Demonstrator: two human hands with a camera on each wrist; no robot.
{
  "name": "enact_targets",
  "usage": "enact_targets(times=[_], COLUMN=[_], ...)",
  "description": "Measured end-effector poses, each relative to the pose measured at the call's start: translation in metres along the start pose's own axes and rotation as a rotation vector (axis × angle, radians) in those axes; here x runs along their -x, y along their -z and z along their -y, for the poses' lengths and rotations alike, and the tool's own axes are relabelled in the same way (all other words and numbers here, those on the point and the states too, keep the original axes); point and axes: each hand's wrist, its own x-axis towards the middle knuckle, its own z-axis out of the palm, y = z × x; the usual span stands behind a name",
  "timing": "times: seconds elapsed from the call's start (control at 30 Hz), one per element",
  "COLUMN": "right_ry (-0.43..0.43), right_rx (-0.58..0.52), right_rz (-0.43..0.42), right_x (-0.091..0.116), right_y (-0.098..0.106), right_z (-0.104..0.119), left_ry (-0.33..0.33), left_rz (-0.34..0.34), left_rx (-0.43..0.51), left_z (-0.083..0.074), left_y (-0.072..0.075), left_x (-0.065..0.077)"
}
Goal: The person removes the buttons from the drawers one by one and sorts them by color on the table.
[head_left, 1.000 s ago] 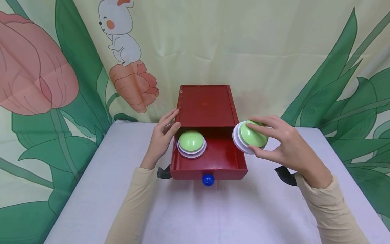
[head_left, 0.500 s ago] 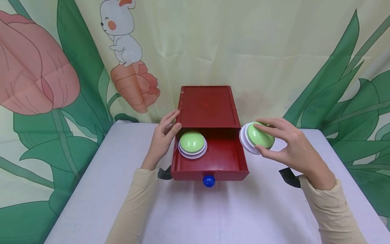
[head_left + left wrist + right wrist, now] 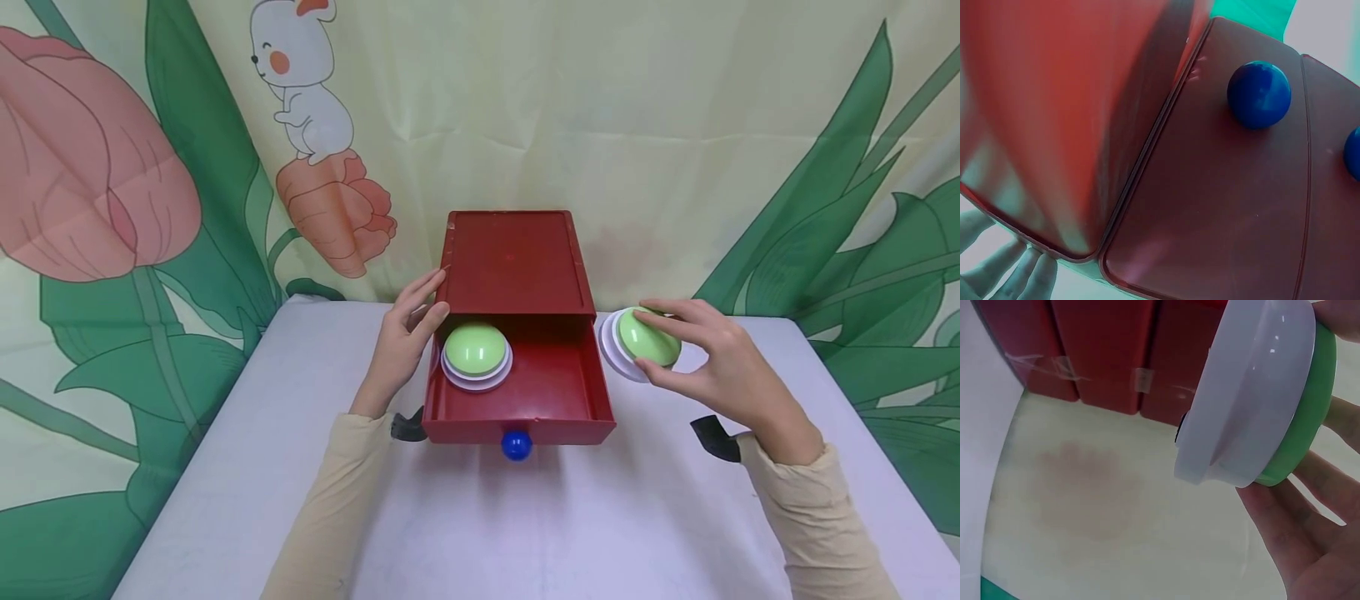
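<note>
With the right hand point(image 3: 723, 354) pinching the tilted green-domed disc point(image 3: 639, 340), I'd grip lightly — and let the left hand point(image 3: 401, 346), fingers relaxed, steady the red cabinet point(image 3: 513, 262).

Two arms in beige sleeves reach forward from the lower edge of the head view; the left arm point(image 3: 326, 504) slants inward to the right, the right arm point(image 3: 821, 521) slants inward to the left. Both wrists are bare beyond the cuffs. The left hand point(image 3: 397, 346) is relaxed, its fingers extended forward and the thumb standing apart; only some of these fingers appear in the left wrist view. The right hand point(image 3: 723, 362) makes a pinching grip, with thumb below and fingers above, both bent, its back turned up.
</note>
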Motion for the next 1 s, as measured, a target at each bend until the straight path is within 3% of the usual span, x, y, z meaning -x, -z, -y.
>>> enact_targets(times=[0.63, 1.0], right_ry=[-0.130, -0.238], right_rx=[0.035, -0.010], right_rz=[0.079, 0.181], right_x=[0.017, 0.025], right_y=[-0.038, -0.062], right_z=[-0.038, -0.055], left_ry=[0.006, 0.011], left_rz=[-0.002, -0.001], left_rx=[-0.001, -0.007], left_z=[0.000, 0.000], left_y=[-0.001, -0.001], left_x=[-0.001, 0.001])
